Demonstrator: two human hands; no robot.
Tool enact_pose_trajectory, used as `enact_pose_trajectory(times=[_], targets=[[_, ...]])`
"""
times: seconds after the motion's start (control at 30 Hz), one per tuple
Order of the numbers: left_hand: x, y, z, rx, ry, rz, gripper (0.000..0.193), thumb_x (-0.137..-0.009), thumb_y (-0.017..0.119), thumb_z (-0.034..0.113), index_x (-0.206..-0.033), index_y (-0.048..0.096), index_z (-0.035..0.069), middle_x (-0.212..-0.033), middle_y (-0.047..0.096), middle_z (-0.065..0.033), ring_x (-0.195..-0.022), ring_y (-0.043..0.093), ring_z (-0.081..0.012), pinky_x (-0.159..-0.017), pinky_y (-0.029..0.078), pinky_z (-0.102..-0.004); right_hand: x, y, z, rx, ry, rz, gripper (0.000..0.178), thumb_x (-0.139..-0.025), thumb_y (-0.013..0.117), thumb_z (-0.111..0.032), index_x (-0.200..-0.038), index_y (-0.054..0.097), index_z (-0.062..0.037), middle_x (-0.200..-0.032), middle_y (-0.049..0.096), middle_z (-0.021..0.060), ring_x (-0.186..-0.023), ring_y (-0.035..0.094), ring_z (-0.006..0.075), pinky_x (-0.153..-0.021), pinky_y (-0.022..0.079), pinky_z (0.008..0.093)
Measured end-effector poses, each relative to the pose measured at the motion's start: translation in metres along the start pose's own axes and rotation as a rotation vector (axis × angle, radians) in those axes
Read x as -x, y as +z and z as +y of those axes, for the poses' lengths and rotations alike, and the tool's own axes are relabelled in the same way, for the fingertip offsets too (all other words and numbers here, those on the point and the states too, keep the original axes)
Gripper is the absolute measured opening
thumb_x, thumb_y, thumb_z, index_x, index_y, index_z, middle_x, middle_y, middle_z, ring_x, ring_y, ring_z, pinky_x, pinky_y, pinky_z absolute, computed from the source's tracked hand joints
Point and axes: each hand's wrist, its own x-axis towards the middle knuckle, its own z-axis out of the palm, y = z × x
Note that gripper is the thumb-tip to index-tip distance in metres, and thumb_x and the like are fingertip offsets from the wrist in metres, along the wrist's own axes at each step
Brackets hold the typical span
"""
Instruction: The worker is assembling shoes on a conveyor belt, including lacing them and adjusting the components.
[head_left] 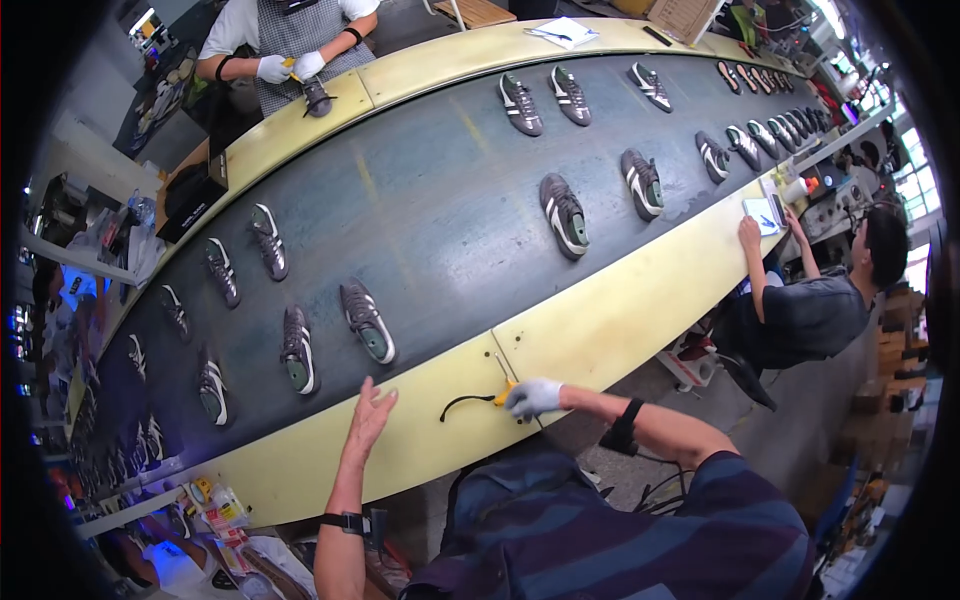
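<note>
My left hand (370, 412), bare with its fingers spread, hovers by the belt's near edge. It is close to the toe of a dark brown sneaker with pale stripes (368, 318) and holds nothing. In a pale grey glove, my right hand (535, 398) is closed on a yellow-handled tool (507, 391) with thin metal prongs pointing away from me; its exact kind is unclear. Beside the tool, a curved black cord (462, 401) stretches left over the cream ledge (430, 440). Another brown sneaker (298, 350) sits just left of the first.
Rows of similar shoes line the dark conveyor belt (440, 230). Across it, a gloved person (290, 60) works on a shoe (317, 98). At right, another person (820, 300) rests hands near a white pad (762, 215). An open box (195, 190) stands at the far left edge.
</note>
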Motion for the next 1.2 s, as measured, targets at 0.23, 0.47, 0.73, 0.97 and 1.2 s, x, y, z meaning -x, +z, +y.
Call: enact_pose_trajectory(times=[0.23,0.47,0.73,0.97,1.2], targets=[[0.037,0.087,-0.120,0.049,-0.141,-0.088,0.070,-0.094,0.064,0.038,-0.147,0.040,-0.001,-0.133,0.058,-0.0191,-0.115,0.061,-0.0238,-0.092,0.050,-0.0349,-0.002,-0.277,0.041,-0.143,-0.001,0.810,0.051,-0.083,0.077,-0.030,-0.122,0.064,0.0002,-0.094,0.071,0.0101,-0.072,0.067,0.0173,-0.059,0.055,0.0331],[0.095,0.130,-0.106,0.017,-0.394,-0.283,0.061,-0.094,0.065,0.036,-0.137,0.049,-0.004,-0.122,0.066,-0.0197,-0.110,0.066,-0.0269,-0.090,0.052,-0.0376,-0.081,-0.356,0.038,0.037,0.131,1.056,0.079,-0.068,0.088,-0.032,-0.130,0.053,0.0038,-0.116,0.066,0.0169,-0.100,0.064,0.0235,-0.085,0.052,0.0361],[0.047,0.138,-0.038,-0.697,0.254,0.053,0.063,-0.090,0.064,0.025,-0.143,0.042,-0.001,-0.134,0.053,-0.0254,-0.119,0.055,-0.0398,-0.099,0.043,-0.0504,-0.027,-0.282,0.030,-0.843,-0.209,0.548,0.010,-0.090,0.068,-0.017,-0.098,0.069,-0.0100,-0.088,0.066,-0.0013,-0.070,0.060,0.0097,-0.058,0.049,0.0252],[0.000,0.163,-0.016,-0.823,0.446,-0.286,0.043,-0.087,0.064,0.023,-0.122,0.053,-0.001,-0.111,0.064,-0.0245,-0.105,0.061,-0.0428,-0.091,0.045,-0.0537,0.096,-0.077,0.024,-0.818,-0.132,0.138,0.034,-0.081,0.075,-0.012,-0.111,0.066,0.0016,-0.098,0.068,0.0048,-0.086,0.065,0.0120,-0.076,0.054,0.0269],[-0.024,0.167,-0.052,-0.713,0.526,-0.266,0.029,-0.087,0.060,0.022,-0.107,0.060,0.000,-0.101,0.065,-0.0226,-0.098,0.064,-0.0403,-0.085,0.049,-0.0518,0.134,0.056,0.065,0.027,0.105,0.347,0.073,-0.064,0.088,-0.037,-0.120,0.062,0.0027,-0.109,0.069,0.0164,-0.100,0.067,0.0239,-0.090,0.052,0.0359]])
